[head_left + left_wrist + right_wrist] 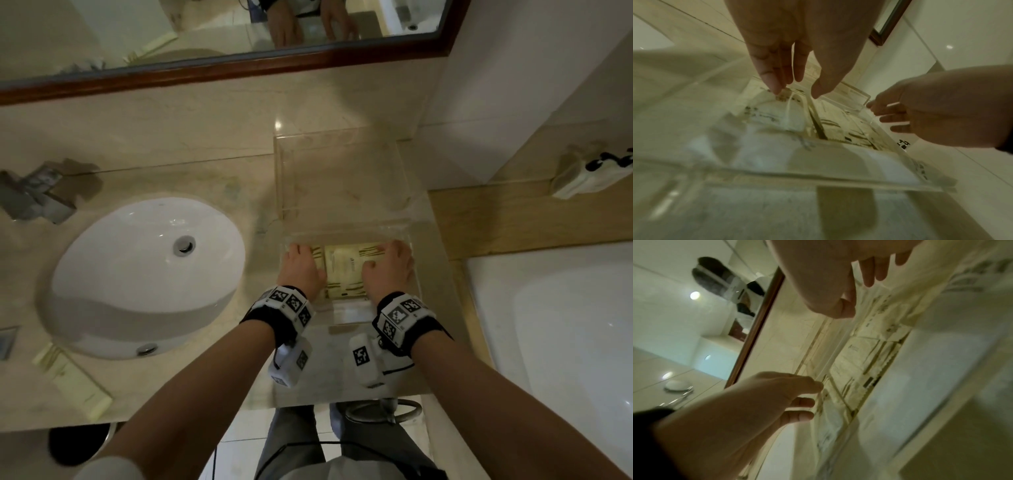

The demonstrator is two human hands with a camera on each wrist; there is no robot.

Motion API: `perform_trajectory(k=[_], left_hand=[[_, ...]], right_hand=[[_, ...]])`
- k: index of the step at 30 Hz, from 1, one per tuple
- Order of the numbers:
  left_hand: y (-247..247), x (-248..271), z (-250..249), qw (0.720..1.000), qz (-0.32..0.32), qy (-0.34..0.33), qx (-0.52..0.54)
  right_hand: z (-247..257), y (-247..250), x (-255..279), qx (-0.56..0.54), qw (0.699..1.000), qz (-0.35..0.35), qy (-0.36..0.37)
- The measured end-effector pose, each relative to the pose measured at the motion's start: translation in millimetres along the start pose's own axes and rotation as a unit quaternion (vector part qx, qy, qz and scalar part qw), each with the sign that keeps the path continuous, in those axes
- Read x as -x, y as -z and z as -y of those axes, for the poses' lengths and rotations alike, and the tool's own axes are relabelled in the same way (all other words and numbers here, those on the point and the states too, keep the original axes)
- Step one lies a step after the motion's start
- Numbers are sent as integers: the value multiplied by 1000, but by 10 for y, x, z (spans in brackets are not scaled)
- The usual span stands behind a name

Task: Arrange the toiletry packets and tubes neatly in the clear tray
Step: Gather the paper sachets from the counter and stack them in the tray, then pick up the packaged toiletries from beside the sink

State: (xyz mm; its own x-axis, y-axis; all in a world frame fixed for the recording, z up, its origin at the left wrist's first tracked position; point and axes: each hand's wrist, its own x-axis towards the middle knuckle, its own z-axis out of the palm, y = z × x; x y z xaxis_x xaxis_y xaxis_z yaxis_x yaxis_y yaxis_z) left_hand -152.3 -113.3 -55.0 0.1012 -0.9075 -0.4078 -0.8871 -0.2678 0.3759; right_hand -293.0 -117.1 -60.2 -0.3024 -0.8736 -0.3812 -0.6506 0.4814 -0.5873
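Clear acrylic forms the tray (pixel 346 236) on the beige counter (pixel 171 137) right of the white sink (pixel 144 274); pale yellow packets (pixel 344 270) with dark leaf print lie flat inside, between the left hand (pixel 301 270) and right hand (pixel 387 270). From the left wrist, straight fingers (pixel 772 81) touch a packet's top edge, grip loose, holding nothing. From the right wrist, the right fingers (pixel 869 272) spread relaxed over the packets.

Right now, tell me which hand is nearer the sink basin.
Left. The left hand rests on the packets at the side of the clear tray facing the sink basin; the right hand is at the tray's far side, farther from it.
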Motion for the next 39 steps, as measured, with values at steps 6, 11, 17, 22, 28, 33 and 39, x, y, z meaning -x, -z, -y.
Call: perform_trajectory(k=[6,11,17,22,28,33,39], left_hand=[[361,169,294,995,-25,49,78],[768,455,943,983,-76,117,118],[1126,882,2309,950,-111,218,194],[1290,1317,3603,935,-70,292,189],[1406,1558,4772,936,-5,314,157],[1598,1529,5174,935,-10,306,178],[1707,1404,5287,944,-8,276,182]], right_hand=[[510,-258,238,-15,995,1,103],[1027,-738,597,-39,988,56,141],[1662,-1563,1321,-52,962,180,200],[2093,-2589,2143,47,931,284,223],[2507,-3636,2841,279,885,315,199],[2504,-3976,2952,360,882,217,215],[2614,-3964,2935,373,854,292,218]])
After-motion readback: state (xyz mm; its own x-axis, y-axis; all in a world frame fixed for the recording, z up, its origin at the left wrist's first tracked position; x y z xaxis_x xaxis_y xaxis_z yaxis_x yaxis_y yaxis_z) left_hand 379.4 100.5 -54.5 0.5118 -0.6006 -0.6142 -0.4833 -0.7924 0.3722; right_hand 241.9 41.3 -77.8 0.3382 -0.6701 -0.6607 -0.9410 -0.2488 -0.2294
